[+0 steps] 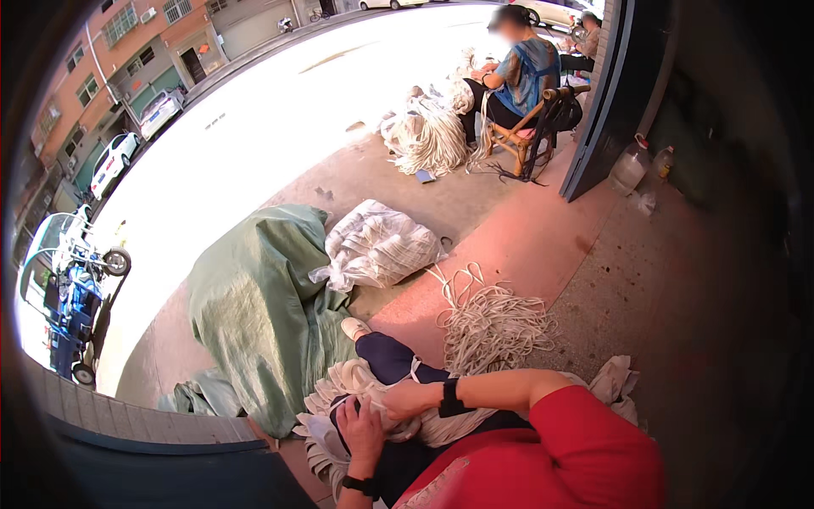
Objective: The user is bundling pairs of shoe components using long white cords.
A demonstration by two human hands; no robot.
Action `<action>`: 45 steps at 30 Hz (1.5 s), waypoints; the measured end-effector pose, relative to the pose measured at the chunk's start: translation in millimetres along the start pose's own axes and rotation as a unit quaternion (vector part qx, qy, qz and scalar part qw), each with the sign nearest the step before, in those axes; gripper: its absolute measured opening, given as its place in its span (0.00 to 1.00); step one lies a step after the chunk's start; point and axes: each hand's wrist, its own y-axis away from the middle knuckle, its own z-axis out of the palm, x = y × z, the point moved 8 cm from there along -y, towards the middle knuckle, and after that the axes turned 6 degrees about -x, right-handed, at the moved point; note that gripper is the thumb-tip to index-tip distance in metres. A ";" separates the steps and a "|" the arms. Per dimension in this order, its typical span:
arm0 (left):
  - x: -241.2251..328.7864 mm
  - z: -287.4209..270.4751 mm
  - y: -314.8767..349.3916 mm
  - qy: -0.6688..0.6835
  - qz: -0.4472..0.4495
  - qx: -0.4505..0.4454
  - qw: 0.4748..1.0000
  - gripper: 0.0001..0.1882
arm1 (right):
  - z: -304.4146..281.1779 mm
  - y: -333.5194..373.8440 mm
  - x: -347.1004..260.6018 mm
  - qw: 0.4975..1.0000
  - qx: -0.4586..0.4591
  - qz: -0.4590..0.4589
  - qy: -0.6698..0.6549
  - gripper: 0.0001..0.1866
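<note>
A bundle of off-white cords lies over my lap and hangs down beside my knee. My left hand is closed at the bundle's near side, fingers bent; what they hold is hidden. Just right of it, my right hand is closed too, its fingertips tucked down among the cords. A short pale strand sticks up beside the right hand, across my dark trouser leg. Both wrists carry black bands. A loose heap of off-white cord lies on the floor past my right forearm.
A green tarp-covered pile stands ahead left, beside a stuffed translucent white sack. Further off, a person sits on a bamboo chair by another cord heap. A dark door frame and plastic jug are right.
</note>
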 end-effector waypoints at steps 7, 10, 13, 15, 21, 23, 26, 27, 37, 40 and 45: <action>47.5 -1.4 -27.5 0.127 0.135 -0.104 0.977 0.06 | -14.2 55.7 27.0 0.900 0.026 0.072 -0.430 0.15; 74.2 -12.2 -41.9 0.225 0.056 -0.107 0.967 0.07 | -22.5 59.3 49.0 0.720 0.110 0.151 -0.668 0.13; 119.2 -50.3 -47.3 0.356 0.052 -0.060 0.931 0.07 | -25.0 54.5 61.8 0.622 0.154 0.137 -0.756 0.11; 98.2 -49.2 -59.5 0.415 -0.041 -0.016 0.909 0.08 | -37.6 57.0 53.0 0.623 0.154 0.126 -0.756 0.10; 29.1 4.9 -36.8 0.668 -0.278 -0.021 0.690 0.10 | -44.1 34.1 30.2 0.701 0.166 0.061 -0.691 0.12; 21.6 7.4 -27.3 0.647 -0.299 -0.001 0.701 0.09 | -40.7 26.5 18.5 0.691 0.177 0.047 -0.700 0.12; 13.3 4.9 -12.7 0.606 -0.320 0.028 0.727 0.09 | -28.1 18.4 12.5 0.725 0.191 0.032 -0.661 0.12; 13.0 6.9 -10.5 0.606 -0.324 0.028 0.726 0.09 | -25.7 18.6 12.2 0.724 0.188 0.035 -0.662 0.12; -0.3 -1.5 -7.3 0.429 -0.257 0.004 0.866 0.13 | -15.2 17.1 9.9 0.744 0.163 0.060 -0.645 0.11; -1.9 4.8 -6.7 0.502 -0.279 -0.080 0.815 0.12 | -10.9 16.7 16.2 0.756 0.186 0.048 -0.626 0.09; -76.5 0.4 -16.7 0.357 -0.247 -0.024 0.901 0.13 | -6.1 27.1 6.9 0.779 0.125 0.078 -0.609 0.11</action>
